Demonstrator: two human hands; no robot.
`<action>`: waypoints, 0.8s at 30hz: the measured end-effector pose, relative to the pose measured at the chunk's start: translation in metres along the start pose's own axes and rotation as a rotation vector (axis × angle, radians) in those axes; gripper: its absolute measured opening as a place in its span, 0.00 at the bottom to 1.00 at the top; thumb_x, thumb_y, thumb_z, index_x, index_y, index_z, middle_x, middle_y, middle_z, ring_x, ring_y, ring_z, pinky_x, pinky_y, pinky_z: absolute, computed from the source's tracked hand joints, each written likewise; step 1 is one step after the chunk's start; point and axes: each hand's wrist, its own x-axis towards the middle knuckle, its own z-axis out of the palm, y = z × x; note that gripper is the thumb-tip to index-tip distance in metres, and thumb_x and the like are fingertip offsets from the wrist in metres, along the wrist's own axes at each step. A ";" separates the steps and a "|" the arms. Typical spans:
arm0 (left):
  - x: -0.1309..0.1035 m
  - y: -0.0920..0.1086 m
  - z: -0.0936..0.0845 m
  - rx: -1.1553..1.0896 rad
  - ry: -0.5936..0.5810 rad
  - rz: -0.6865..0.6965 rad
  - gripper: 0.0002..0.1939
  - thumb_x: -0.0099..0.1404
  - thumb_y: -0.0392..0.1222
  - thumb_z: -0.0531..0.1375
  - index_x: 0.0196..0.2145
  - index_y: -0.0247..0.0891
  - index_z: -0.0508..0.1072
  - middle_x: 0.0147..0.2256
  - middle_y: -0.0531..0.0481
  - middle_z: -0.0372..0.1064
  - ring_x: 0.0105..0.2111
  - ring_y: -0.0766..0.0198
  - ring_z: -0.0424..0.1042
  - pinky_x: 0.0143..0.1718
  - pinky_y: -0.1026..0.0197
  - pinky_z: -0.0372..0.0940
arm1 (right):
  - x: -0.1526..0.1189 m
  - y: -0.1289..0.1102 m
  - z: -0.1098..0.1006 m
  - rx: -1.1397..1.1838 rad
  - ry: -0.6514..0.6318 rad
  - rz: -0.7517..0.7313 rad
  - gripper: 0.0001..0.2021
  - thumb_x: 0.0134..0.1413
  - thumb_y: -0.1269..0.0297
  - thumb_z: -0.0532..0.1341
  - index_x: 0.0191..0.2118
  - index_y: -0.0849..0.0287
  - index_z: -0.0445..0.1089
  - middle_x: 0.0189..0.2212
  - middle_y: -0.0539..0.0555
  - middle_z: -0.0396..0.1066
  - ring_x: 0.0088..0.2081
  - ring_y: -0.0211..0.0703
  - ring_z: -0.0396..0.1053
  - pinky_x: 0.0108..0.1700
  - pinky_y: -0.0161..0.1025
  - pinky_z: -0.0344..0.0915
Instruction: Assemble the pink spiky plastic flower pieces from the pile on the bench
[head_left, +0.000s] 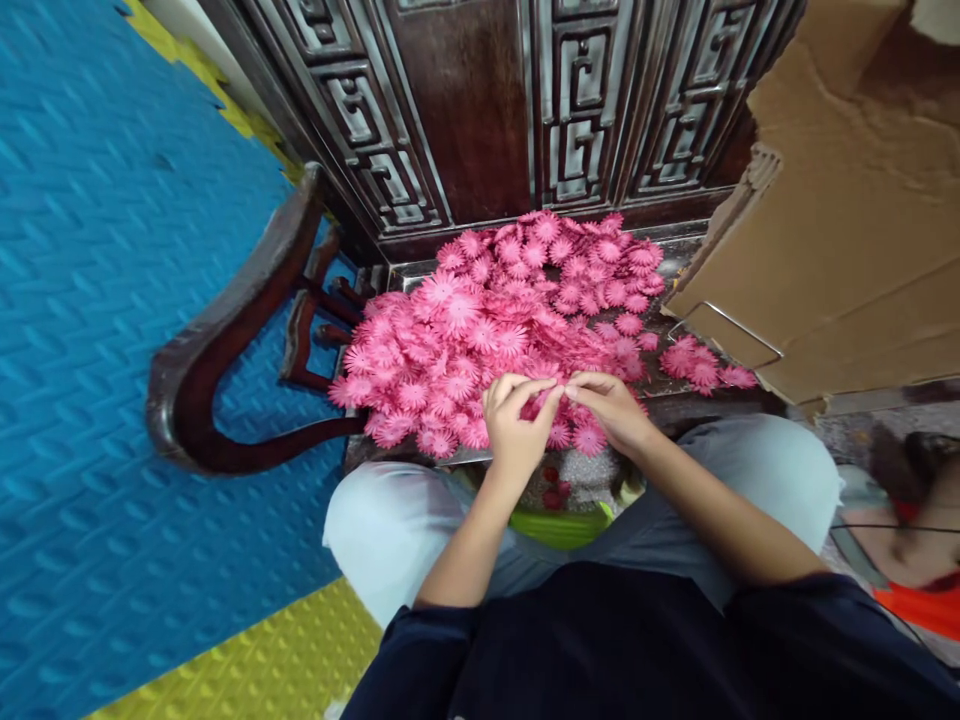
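Observation:
A large heap of pink artificial flowers (480, 330) with thin spiky petals covers the dark wooden seat in front of me. Over the near edge of the heap, my left hand (517, 415) is closed in a pinch of thumb and index finger. My right hand (611, 410) pinches too, its fingertips meeting those of the left. Whatever lies between the fingertips is too small to make out against the pink behind it. A few flowers (697, 365) lie apart from the heap, on the right of the seat.
A carved wooden backrest (465, 110) rises behind the heap, and a curved armrest (195, 370) stands at left. Cardboard (840, 220) with a metal wire loop (739, 330) is at right. Blue matting (112, 350) covers the floor. Something bright green (559, 528) shows between my knees.

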 end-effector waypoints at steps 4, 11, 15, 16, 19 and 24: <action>-0.001 -0.004 0.006 -0.033 0.008 -0.040 0.07 0.56 0.45 0.63 0.29 0.39 0.76 0.28 0.51 0.71 0.32 0.64 0.68 0.39 0.59 0.60 | 0.000 -0.001 -0.001 -0.006 0.023 -0.031 0.07 0.30 0.60 0.71 0.22 0.54 0.76 0.22 0.47 0.73 0.28 0.36 0.67 0.38 0.38 0.62; -0.003 -0.005 0.008 -0.047 0.005 -0.132 0.06 0.55 0.41 0.63 0.24 0.38 0.72 0.26 0.52 0.71 0.31 0.64 0.69 0.36 0.61 0.60 | 0.001 -0.006 -0.002 -0.066 -0.003 -0.071 0.07 0.31 0.60 0.70 0.22 0.54 0.76 0.22 0.48 0.73 0.28 0.37 0.68 0.39 0.39 0.64; -0.005 -0.001 0.006 -0.072 0.005 -0.122 0.04 0.56 0.41 0.63 0.27 0.39 0.74 0.28 0.52 0.72 0.32 0.64 0.69 0.38 0.60 0.61 | -0.002 -0.011 -0.003 -0.122 -0.064 -0.076 0.07 0.32 0.60 0.70 0.22 0.55 0.75 0.21 0.47 0.73 0.27 0.36 0.68 0.38 0.38 0.64; -0.005 -0.001 0.005 -0.086 0.001 -0.125 0.04 0.56 0.41 0.62 0.27 0.39 0.75 0.28 0.52 0.72 0.32 0.64 0.69 0.38 0.60 0.61 | -0.002 -0.012 -0.003 -0.129 -0.069 -0.078 0.07 0.32 0.61 0.70 0.22 0.55 0.75 0.21 0.47 0.73 0.27 0.36 0.68 0.38 0.38 0.64; -0.006 0.000 0.005 -0.154 -0.016 -0.162 0.04 0.57 0.41 0.62 0.28 0.39 0.75 0.27 0.52 0.72 0.31 0.65 0.69 0.38 0.60 0.62 | -0.004 -0.013 -0.002 -0.137 -0.069 -0.097 0.07 0.33 0.61 0.70 0.22 0.55 0.75 0.22 0.47 0.73 0.27 0.36 0.67 0.37 0.38 0.64; -0.004 -0.002 0.005 -0.263 -0.046 -0.206 0.05 0.58 0.41 0.61 0.28 0.38 0.75 0.28 0.51 0.72 0.31 0.66 0.69 0.37 0.62 0.62 | -0.005 -0.010 -0.001 -0.199 -0.051 -0.149 0.07 0.35 0.60 0.69 0.23 0.56 0.75 0.22 0.48 0.72 0.27 0.37 0.66 0.36 0.38 0.63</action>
